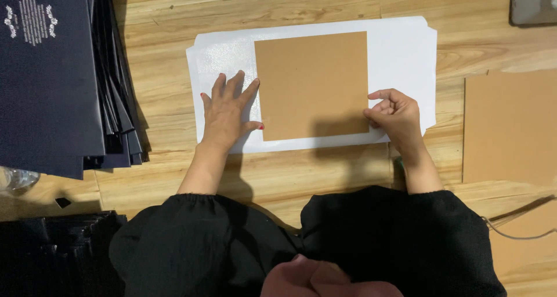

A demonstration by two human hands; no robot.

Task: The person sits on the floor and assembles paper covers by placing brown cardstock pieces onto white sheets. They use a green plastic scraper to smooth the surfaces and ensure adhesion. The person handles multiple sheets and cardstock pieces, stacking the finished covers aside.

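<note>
Nearest to the viewer are the person's black sleeves [243, 245], reaching out over a pale wooden floor [325, 175]. Beyond them the left hand [227, 112] lies flat on the left part of a white sheet [400, 53], fingers [235, 85] spread apart and pressing down, the thumb tip touching the left edge of a brown card square [312, 85] near its lower left corner. The right hand [394, 116] sits at the card's lower right corner, fingers curled together; they seem to pinch the card's edge or the sheet beside it, though I cannot tell which.

The card lies on the middle of the white sheet, square to it, with white showing on all sides. It looks light, thin and fairly stiff, likely to slide easily on the glossy sheet, so the edges and corners are the places to hold it. The sheet beneath looks limp and slick, and would crease if it were dragged.

To the right, well apart, lies another brown card [510, 129] on the floor, with a thin cord [516, 234] near it. To the left stands a stack of flat dark navy covers [52, 76], fanned at its right edge, reaching toward the far left. In the far right corner a grey object [534, 4] is cut off by the frame.
</note>
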